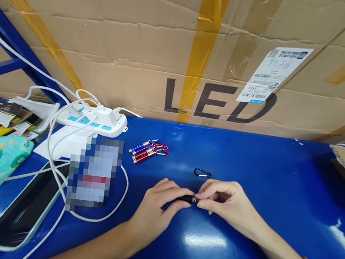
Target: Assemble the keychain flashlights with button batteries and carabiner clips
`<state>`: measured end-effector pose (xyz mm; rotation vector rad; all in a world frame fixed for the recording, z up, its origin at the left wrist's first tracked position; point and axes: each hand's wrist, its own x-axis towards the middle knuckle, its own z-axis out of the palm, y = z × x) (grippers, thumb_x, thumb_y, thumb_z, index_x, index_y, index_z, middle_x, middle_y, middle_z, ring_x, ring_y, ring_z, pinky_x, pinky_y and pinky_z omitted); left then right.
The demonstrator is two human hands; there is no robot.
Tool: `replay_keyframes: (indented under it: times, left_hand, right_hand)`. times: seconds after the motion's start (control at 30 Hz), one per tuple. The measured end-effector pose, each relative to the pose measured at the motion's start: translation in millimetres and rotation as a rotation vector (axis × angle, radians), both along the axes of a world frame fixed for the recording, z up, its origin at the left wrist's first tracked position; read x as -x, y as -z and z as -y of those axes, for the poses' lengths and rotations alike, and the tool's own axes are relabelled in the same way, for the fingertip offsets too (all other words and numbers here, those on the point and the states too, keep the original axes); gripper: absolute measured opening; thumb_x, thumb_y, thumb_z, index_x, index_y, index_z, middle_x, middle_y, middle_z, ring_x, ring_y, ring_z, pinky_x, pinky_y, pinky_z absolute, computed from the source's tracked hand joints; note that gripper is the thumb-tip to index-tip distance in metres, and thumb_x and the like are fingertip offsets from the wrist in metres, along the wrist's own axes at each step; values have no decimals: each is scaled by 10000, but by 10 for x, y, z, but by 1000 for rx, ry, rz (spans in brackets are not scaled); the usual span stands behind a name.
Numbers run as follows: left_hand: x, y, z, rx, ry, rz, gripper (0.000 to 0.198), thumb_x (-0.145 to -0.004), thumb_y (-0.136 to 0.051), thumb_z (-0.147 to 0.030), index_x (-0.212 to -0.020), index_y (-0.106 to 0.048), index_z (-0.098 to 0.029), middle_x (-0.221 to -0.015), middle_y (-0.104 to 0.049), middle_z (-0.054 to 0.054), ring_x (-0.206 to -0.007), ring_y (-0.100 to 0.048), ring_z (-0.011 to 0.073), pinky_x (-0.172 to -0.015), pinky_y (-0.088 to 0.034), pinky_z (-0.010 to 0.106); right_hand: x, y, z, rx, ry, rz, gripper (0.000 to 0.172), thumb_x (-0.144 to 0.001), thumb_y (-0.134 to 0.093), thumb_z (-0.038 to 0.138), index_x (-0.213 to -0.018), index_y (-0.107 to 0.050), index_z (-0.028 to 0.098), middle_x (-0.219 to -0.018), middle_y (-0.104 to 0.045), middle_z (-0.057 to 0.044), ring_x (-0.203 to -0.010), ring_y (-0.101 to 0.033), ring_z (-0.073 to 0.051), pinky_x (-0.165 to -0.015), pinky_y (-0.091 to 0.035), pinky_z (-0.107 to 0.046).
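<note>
My left hand (160, 206) is closed around a small black keychain flashlight (185, 199), thumb below and fingers above it. The thumb and fingertips of my right hand (225, 198) pinch the flashlight's silver end; whether they hold a separate small part there I cannot tell. Just beyond my right fingers lies a black carabiner (202, 173), apart from the flashlight. Farther back to the left, blue, purple and red keychain flashlights (145, 153) lie side by side, with carabiners at their right ends.
A white power strip (98, 122) with tangled white cables stands at the back left. Near it are a pixelated device (94, 174), a phone (22, 212) and a teal packet (1, 160). A large cardboard box (144, 51) walls off the blue table's (265, 165) back.
</note>
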<state>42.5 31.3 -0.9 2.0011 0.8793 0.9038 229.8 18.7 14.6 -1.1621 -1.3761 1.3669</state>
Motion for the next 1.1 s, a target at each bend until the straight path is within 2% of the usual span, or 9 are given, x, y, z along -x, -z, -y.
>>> replay_keyframes:
  times: [0.1, 0.23, 0.47, 0.6, 0.7, 0.83, 0.93, 1.1]
  left_hand:
    - [-4, 13, 9, -64, 21, 59, 231, -909, -527, -277, -925, -736, -181, -694, -689, 50, -620, -585, 161, -618, -455, 279]
    - [-9, 24, 22, -149, 40, 96, 285, -922, -500, -298, -942, -739, -142, -686, -703, 83, -574, -575, 160, -579, -456, 285]
    - [-4, 65, 34, -221, 56, 143, 207, -910, -529, -195, -983, -722, -184, -729, -732, 66, -569, -601, 147, -563, -435, 278]
    - [-5, 66, 41, -288, 68, 155, 255, -904, -501, -106, -1042, -694, -200, -754, -732, 52, -575, -595, 138, -548, -414, 263]
    - [-20, 29, 51, -223, 61, 140, 254, -880, -511, -70, -1005, -704, -177, -725, -716, 44, -572, -594, 140, -573, -396, 274]
    - [-40, -29, 62, 10, 7, 112, 219, -851, -540, -59, -912, -723, -163, -718, -699, 27, -603, -579, 141, -616, -398, 264]
    - [-35, -45, 55, 118, -34, 98, 213, -847, -542, -64, -877, -723, -172, -747, -698, 15, -626, -556, 137, -617, -395, 242]
    - [-16, -60, 33, 163, -52, 41, 210, -857, -538, -106, -863, -723, -205, -704, -675, -11, -578, -475, 128, -572, -364, 229]
  right_hand:
    - [6, 54, -12, 186, -24, -160, 139, -548, -821, 204, -603, -700, 163, -557, -652, 21, -423, -551, -46, -384, -459, -109]
    - [18, 79, -4, 329, -66, -194, 184, -500, -839, 199, -548, -669, 149, -497, -617, 45, -401, -529, -33, -369, -456, -91]
    - [32, 41, 41, 389, -102, -144, 203, -555, -820, 256, -581, -653, 142, -512, -604, 38, -445, -543, -53, -377, -484, -113]
    - [49, 16, 52, 426, -151, -139, 260, -577, -809, 315, -574, -634, 123, -498, -595, 26, -424, -532, -51, -375, -487, -122]
    - [69, 13, 53, 457, -149, -144, 302, -579, -802, 358, -555, -621, 118, -475, -571, 23, -417, -511, -51, -343, -464, -116]
    - [70, 40, 36, 350, -3, -54, 256, -582, -807, 327, -609, -645, 129, -482, -538, 44, -399, -467, -34, -332, -452, -106]
    - [52, 47, 20, 218, 113, 3, 265, -533, -834, 277, -718, -692, 151, -547, -545, 35, -445, -501, -59, -312, -461, -119]
    - [30, 20, 31, -12, 108, 75, 163, -592, -803, 248, -721, -736, 176, -674, -582, -16, -510, -557, -86, -312, -493, -133]
